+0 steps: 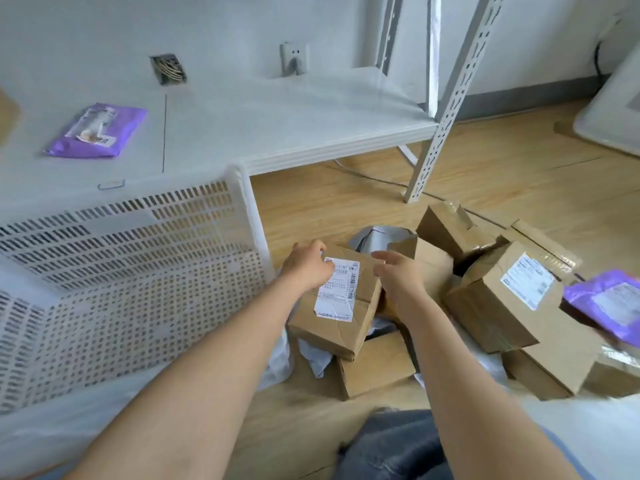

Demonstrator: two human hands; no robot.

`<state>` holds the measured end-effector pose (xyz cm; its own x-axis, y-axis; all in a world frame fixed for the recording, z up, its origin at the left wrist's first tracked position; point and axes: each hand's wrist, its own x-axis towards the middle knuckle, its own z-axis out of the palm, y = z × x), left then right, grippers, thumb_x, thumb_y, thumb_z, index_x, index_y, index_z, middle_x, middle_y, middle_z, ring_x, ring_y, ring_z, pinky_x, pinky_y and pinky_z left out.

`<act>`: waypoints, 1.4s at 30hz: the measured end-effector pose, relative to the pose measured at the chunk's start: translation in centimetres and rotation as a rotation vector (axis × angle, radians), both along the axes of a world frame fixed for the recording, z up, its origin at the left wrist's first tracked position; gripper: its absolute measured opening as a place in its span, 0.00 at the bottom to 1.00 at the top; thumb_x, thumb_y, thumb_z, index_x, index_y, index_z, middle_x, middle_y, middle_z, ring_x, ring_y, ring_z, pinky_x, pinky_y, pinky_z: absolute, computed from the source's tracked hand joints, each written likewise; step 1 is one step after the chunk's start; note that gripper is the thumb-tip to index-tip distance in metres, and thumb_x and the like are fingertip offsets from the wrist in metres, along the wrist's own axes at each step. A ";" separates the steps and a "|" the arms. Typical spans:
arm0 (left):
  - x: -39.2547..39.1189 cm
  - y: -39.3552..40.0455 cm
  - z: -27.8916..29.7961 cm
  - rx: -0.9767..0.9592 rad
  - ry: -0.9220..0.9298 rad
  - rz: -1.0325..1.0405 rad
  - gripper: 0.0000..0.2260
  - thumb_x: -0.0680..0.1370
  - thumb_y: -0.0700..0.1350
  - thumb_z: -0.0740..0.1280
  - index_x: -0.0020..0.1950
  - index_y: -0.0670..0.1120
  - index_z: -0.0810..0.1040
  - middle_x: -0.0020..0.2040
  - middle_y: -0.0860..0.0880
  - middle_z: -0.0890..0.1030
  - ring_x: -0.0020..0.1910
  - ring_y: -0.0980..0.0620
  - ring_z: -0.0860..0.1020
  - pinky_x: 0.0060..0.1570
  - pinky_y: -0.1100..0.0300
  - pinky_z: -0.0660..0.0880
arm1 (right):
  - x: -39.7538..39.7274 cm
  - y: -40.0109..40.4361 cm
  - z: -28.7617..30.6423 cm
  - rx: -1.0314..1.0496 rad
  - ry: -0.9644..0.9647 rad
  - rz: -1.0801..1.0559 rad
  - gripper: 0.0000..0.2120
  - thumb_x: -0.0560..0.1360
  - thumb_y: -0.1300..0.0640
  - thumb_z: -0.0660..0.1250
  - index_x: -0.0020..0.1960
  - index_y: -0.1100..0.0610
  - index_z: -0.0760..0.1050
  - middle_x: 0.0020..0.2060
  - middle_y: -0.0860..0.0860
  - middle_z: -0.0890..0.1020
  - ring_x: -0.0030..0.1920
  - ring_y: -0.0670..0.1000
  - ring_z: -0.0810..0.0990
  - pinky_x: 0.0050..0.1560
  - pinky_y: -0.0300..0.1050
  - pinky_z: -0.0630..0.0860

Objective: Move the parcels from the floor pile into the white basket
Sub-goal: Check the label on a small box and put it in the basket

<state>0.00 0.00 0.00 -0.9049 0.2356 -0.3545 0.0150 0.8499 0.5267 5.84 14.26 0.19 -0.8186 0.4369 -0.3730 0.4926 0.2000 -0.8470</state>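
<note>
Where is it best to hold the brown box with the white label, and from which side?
Probably by its two opposite side faces, one hand on each, coming from above. The labelled box lies tilted atop the pile; left hand already rests at its left edge, right hand open beside its right.

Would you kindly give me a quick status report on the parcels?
Left hand on labelled box, right hand open beside it. White basket holds no parcels. Nothing blocks the way.
</note>
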 end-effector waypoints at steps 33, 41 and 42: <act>-5.0 2.0 0.4 0.316 -0.312 0.053 0.13 0.71 0.40 0.63 0.53 0.54 0.71 0.65 0.44 0.58 0.53 0.47 0.65 0.51 0.58 0.63 | -0.9 0.4 -3.0 -0.329 -0.012 -0.025 0.18 0.75 0.66 0.59 0.45 0.45 0.81 0.46 0.49 0.80 0.43 0.51 0.77 0.53 0.55 0.76; -2.5 -2.9 6.8 0.509 -0.100 0.024 0.22 0.71 0.36 0.64 0.61 0.57 0.70 0.60 0.47 0.59 0.47 0.52 0.69 0.40 0.64 0.68 | -0.2 -1.9 3.6 -0.284 0.283 0.067 0.20 0.75 0.68 0.59 0.50 0.44 0.78 0.52 0.50 0.78 0.48 0.47 0.79 0.36 0.35 0.77; -2.0 -3.7 7.5 0.536 -0.092 0.024 0.23 0.71 0.36 0.64 0.61 0.58 0.70 0.59 0.48 0.60 0.50 0.51 0.69 0.37 0.67 0.68 | -0.3 -2.3 4.5 -0.232 0.309 0.089 0.20 0.75 0.68 0.59 0.50 0.44 0.78 0.55 0.52 0.77 0.52 0.51 0.78 0.42 0.38 0.77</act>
